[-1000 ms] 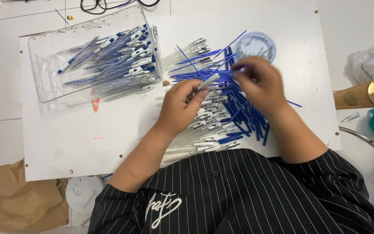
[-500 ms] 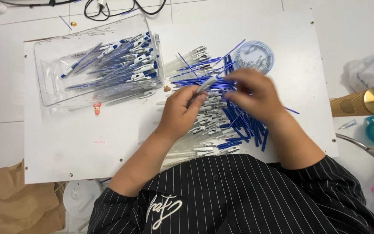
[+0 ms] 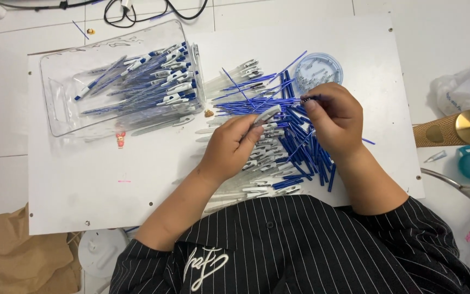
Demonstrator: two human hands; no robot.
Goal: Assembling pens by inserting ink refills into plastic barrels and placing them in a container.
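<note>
Hands are meeting above the pile of pen parts on the desk. The left hand is pinching a clear pen barrel, its long axis slanting up toward the right hand, which is pinching a thin blue refill just beside the barrel's open end. A clear tray of finished pens is lying well apart to the left.
</note>
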